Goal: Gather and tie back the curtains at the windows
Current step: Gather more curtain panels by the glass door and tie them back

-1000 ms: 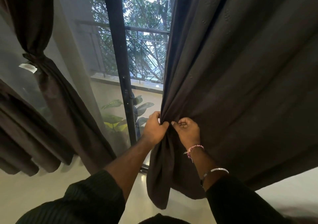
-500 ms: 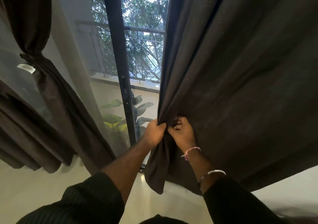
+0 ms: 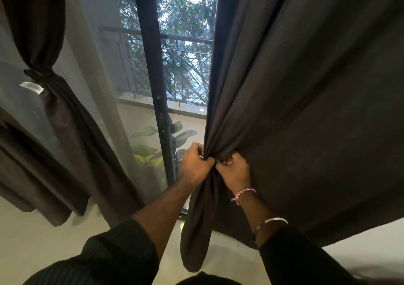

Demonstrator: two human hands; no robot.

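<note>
Change since earlier frames: both hands are sitting a little higher on the fabric and closer together, and more of the right curtain's edge is bunching between them, so the loose tail below is hanging narrower.
Right curtain [image 3: 306,87]: dark brown panel filling the space above and to the right of both hands; it is spreading wide to the right of the right hand and narrowing into folds at the grip.
Handling: the cloth is looking soft and limp, draping in deep folds, likely of moderate weight because so much of it is hanging; it is probably not slippery, but ungathered width may be sliding out of a loose grasp.
Left curtain [image 3: 54,109]: well to the left of the left hand, already cinched by a tie-back [image 3: 38,74] with a white tag [image 3: 31,87] just below it.
Window frame [image 3: 153,87]: black upright standing just left of and above the left hand, with potted leaves [image 3: 150,144] behind the glass.
Hanging tail [image 3: 199,230]: drooping directly below both hands, between the forearms.
Left hand [image 3: 195,166]: fingers are curling round the gathered edge, gripping it firmly.
Right hand [image 3: 235,172]: fingers are pinching the adjoining folds, knuckles touching the left hand.
Where to hold: judging from the folds, keeping the grip at this bunched neck seems best while drawing in the remaining width from the right.
</note>
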